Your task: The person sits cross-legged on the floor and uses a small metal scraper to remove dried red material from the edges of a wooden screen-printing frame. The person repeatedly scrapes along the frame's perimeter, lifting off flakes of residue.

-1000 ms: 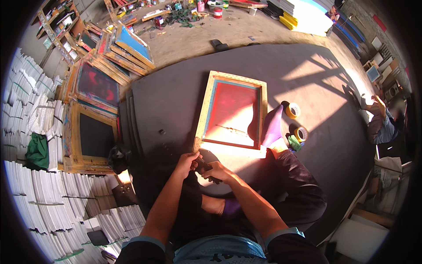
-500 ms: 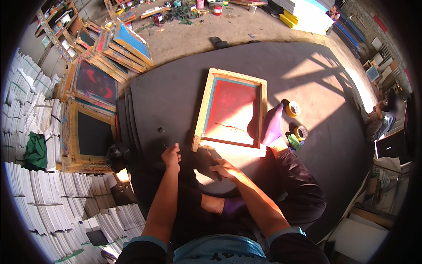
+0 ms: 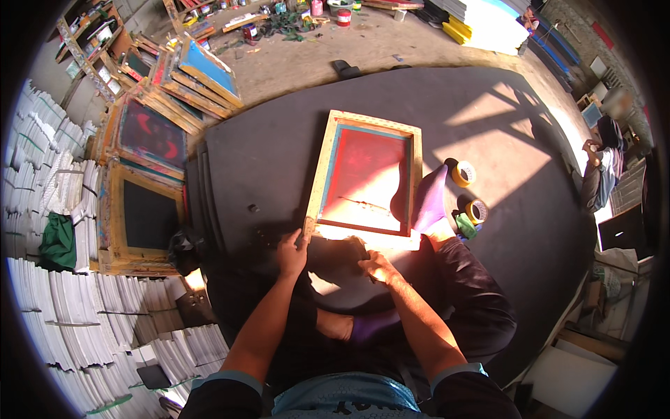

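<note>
A screen-printing frame (image 3: 366, 237) with pale wooden sides and red mesh lies on a dark padded surface (image 3: 272, 150). My left hand (image 3: 292, 255) is at its near left corner, fingers closed around the wood. Just below the near edge, my right hand (image 3: 379, 268) is closed on a dark handheld tool (image 3: 356, 246), whose exact kind is lost in shadow. My purple-socked foot (image 3: 433, 202) rests against the frame's right side. Two rolls of yellow tape (image 3: 464, 174) sit to the right of that foot, a green scrap (image 3: 465, 225) beside the nearer one.
More wooden screens (image 3: 146, 209) lean and lie at the left, above bundled stacks of white sheets (image 3: 77, 307). A black plastic bag (image 3: 185, 250) lies by the surface's left edge. Another person (image 3: 604, 167) sits at the far right. Paint tins (image 3: 344, 17) stand at the back.
My left hand has moved right to the frame's near left corner. My right hand has shifted slightly right, raising the dark tool toward the near edge. The person at right has changed posture.
</note>
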`<state>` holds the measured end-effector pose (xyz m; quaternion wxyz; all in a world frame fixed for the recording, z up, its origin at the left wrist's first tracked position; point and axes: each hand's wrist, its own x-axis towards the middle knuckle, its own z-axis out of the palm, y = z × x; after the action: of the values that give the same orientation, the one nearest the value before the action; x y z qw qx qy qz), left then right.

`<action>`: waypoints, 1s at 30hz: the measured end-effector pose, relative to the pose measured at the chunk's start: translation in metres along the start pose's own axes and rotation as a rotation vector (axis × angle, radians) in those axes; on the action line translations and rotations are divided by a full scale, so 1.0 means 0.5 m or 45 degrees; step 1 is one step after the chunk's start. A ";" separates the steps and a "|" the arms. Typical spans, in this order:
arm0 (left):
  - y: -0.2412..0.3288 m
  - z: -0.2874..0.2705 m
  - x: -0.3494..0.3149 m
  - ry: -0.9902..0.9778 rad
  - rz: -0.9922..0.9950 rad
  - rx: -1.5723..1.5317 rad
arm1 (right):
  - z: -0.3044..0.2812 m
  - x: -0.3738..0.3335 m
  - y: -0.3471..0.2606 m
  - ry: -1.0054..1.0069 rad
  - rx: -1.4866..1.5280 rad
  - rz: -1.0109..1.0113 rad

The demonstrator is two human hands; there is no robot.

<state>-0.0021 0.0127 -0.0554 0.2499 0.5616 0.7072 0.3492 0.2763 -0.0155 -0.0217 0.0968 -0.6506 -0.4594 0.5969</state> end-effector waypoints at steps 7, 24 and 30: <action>-0.008 0.016 0.002 -0.020 0.057 -0.075 | 0.007 0.024 0.008 0.214 -0.521 -0.178; 0.007 0.005 -0.002 -0.038 0.099 0.004 | 0.008 0.005 0.021 0.445 -0.509 -0.269; 0.005 -0.002 0.004 0.214 0.393 0.125 | 0.009 -0.007 0.023 0.401 -0.390 -0.423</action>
<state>-0.0016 0.0149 -0.0527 0.1058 0.6439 0.6471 0.3943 0.2784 -0.0263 -0.0286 0.1643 -0.6581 -0.6240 0.3879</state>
